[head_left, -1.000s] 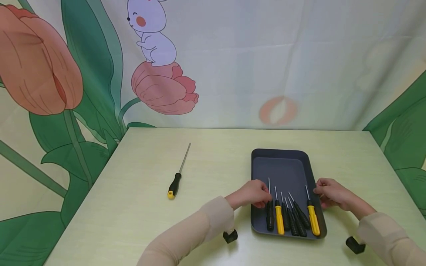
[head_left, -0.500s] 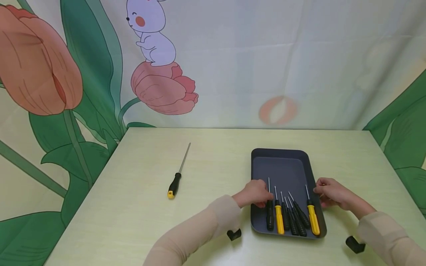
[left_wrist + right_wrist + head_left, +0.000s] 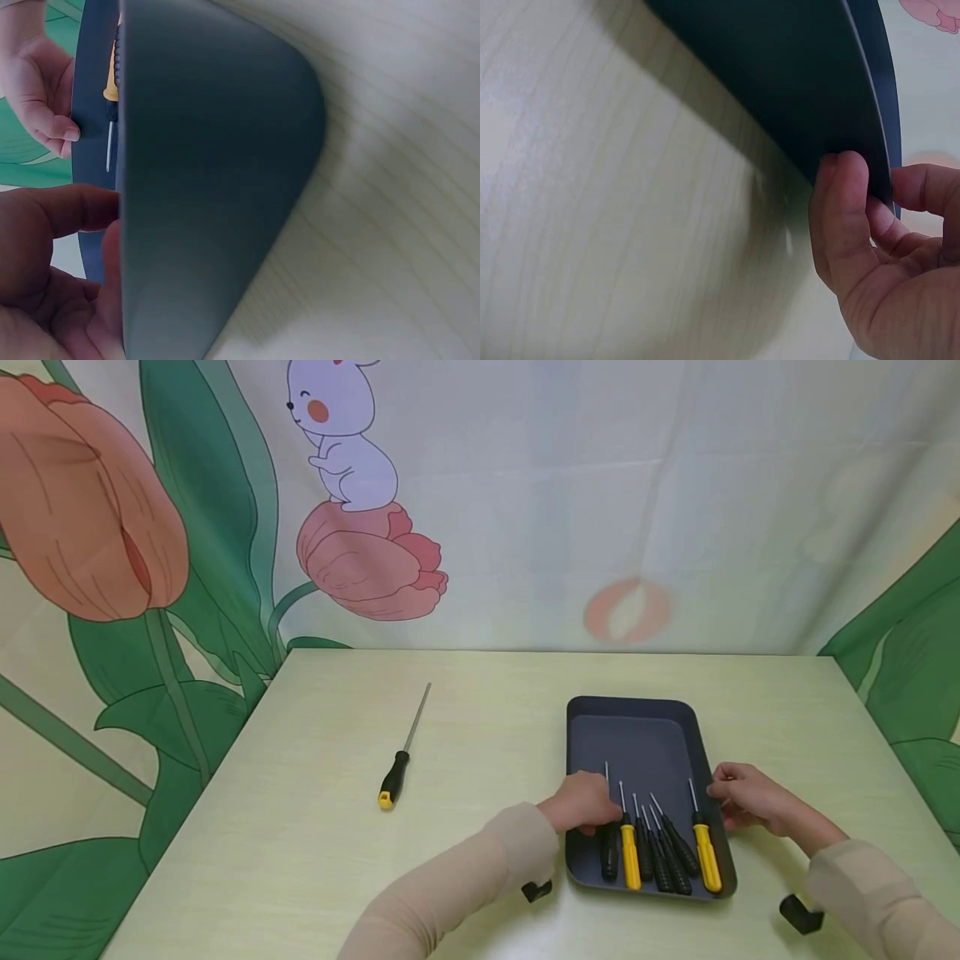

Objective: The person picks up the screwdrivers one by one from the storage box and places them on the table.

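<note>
One tray [image 3: 637,743] is pinched by the right hand [image 3: 752,795]; beneath the left hand [image 3: 585,802], grip unclear, lies a black screwdriver [image 3: 610,857].

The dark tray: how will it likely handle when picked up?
The tray is probably stiff: no buckling shows where the right hand pinches it. Screwdrivers lie loose toward the near end, so they may slide and weigh that end down.

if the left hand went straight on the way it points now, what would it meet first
Probably the nearer yellow-handled screwdriver in the tray, just beyond the left hand; height is hard to judge, so the hand might pass above it.
</note>
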Tool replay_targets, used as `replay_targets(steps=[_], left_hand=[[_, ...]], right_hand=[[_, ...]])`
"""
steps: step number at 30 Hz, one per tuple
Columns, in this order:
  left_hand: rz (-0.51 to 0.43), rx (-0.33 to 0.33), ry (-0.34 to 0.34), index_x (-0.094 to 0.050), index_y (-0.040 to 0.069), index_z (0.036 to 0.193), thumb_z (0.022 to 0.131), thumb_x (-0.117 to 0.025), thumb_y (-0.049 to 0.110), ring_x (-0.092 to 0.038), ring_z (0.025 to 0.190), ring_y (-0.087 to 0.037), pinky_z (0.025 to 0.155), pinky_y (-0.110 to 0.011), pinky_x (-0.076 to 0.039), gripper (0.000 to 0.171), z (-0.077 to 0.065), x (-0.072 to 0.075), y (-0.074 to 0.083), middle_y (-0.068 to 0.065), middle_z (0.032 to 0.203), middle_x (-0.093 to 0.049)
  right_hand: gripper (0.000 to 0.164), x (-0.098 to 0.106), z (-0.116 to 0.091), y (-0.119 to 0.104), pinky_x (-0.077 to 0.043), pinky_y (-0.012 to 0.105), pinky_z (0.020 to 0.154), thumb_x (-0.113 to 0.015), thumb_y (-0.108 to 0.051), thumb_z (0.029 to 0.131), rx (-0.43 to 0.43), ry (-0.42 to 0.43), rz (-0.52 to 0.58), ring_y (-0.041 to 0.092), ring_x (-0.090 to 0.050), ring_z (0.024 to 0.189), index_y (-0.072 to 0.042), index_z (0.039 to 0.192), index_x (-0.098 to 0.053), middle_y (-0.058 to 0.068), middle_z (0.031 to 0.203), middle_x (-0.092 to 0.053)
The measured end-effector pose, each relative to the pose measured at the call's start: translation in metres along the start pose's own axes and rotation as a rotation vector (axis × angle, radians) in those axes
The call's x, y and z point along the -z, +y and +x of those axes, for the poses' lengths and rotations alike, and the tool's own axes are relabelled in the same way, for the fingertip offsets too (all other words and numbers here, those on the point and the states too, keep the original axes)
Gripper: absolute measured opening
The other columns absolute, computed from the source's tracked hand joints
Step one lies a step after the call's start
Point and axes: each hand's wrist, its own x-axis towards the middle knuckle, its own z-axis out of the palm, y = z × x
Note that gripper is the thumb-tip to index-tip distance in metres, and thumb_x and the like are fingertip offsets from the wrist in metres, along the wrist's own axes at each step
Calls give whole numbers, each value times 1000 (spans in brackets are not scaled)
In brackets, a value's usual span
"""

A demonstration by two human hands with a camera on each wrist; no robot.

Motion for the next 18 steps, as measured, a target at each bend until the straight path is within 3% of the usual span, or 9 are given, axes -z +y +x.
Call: replay_targets(steps=[7, 18], left_hand=[[50, 29, -2, -42, 14, 50, 83, -57, 28, -58, 43, -10, 42, -18, -41, 39, -1, -2, 5, 3, 50, -47], [136, 65, 42, -53, 15, 53, 82, -57, 32, -50, 36, -8, 41, -20, -39, 34, 0, -9, 9, 3, 53, -53]], right_hand=[[9, 0, 0, 0, -48, 26, 53, -42, -11, 87, -1, 2, 3, 13, -53, 56, -2, 87, -40, 3, 74, -53], [9, 0, 0, 0, -48, 26, 53, -42, -11, 88, -5, 4, -2, 12, -53, 55, -2, 88, -40, 3, 73, -53]])
